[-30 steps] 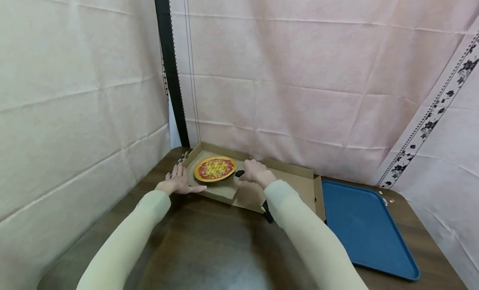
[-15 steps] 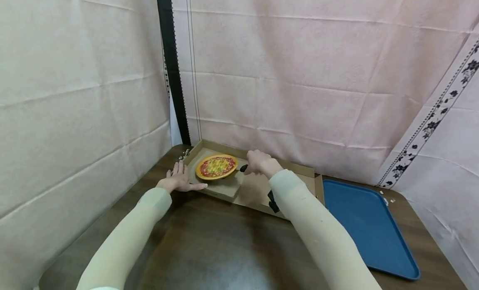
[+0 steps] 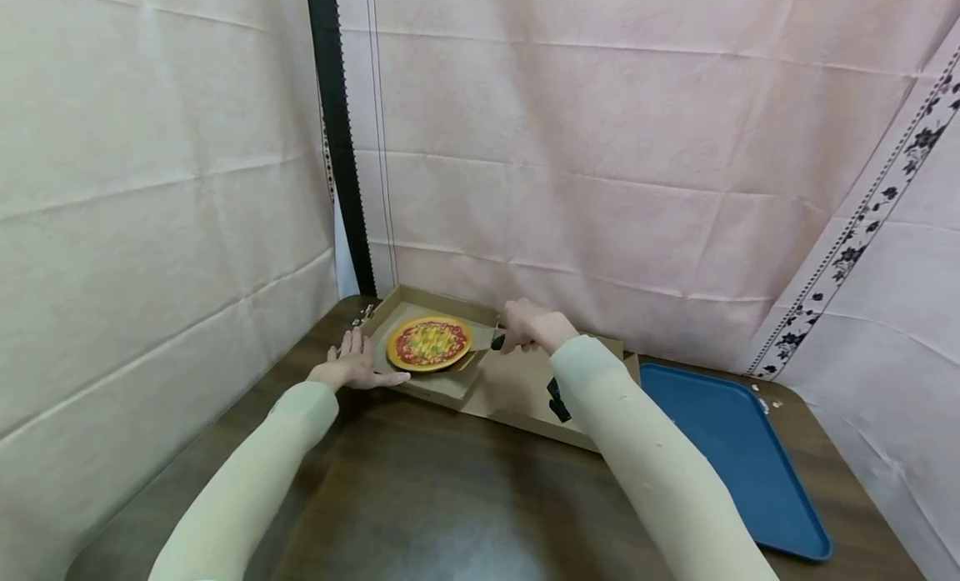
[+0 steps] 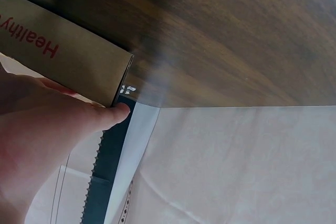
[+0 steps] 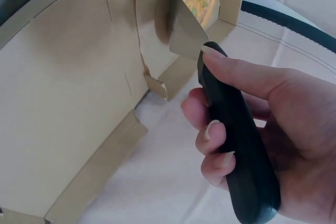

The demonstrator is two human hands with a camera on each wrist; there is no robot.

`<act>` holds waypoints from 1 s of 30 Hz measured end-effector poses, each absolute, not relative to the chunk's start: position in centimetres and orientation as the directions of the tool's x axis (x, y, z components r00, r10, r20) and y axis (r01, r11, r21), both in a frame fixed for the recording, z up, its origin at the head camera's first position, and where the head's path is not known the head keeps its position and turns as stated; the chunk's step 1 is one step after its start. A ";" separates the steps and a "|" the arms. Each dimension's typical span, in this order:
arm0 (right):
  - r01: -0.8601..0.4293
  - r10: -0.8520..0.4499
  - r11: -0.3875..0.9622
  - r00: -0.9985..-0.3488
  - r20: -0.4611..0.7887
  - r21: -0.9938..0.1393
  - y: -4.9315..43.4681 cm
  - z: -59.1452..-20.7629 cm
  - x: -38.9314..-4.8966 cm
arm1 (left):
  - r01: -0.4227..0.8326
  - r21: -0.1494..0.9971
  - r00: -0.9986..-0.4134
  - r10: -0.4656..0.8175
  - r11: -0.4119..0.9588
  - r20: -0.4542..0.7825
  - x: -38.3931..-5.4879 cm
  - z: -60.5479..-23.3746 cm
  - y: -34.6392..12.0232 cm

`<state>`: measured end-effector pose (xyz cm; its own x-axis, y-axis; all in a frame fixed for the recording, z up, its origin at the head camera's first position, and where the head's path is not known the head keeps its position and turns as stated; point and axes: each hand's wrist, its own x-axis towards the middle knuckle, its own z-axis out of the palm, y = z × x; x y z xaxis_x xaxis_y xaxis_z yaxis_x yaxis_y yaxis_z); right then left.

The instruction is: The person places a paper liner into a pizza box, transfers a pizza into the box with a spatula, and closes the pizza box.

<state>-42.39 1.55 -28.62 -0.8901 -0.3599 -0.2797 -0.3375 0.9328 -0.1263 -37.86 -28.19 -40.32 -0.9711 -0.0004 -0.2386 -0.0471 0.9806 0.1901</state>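
A round toy-like pizza (image 3: 430,344) with red, yellow and green topping lies in the left half of an opened cardboard pizza box (image 3: 525,381). My right hand (image 3: 531,324) curls its fingers round the black handle of a pie server (image 5: 239,135). The metal blade points left, its front part under or beside the pizza's right edge; which of the two I cannot tell. At the box's near left corner is my left hand (image 3: 352,364), fingers spread and thumb along the front wall. In the left wrist view a straight digit of the left hand (image 4: 52,124) touches the box corner.
A blue tray (image 3: 735,456) lies on the right side of the brown table (image 3: 420,498). Pale cloth (image 3: 600,147) hangs behind and to the left. Small white bits (image 3: 763,404) lie near the tray. The box lid spreads flat under my right forearm.
My right hand has shifted a little to the right with the pie server, and more of its blade shows beside the pizza. The left hand stays at the box corner.
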 end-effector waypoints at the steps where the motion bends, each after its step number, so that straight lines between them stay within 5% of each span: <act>1: -0.339 -0.361 0.932 -0.889 -0.281 -0.127 1.6 -28.6 -42.4 | -0.047 0.190 -0.971 -0.001 0.981 -0.238 -37.9 -40.4 -28.3; 30: -0.404 -0.415 0.910 -0.881 -0.226 -0.096 1.3 -30.2 -41.5 | -0.045 0.194 -0.972 0.002 0.980 -0.234 -38.1 -40.3 -28.3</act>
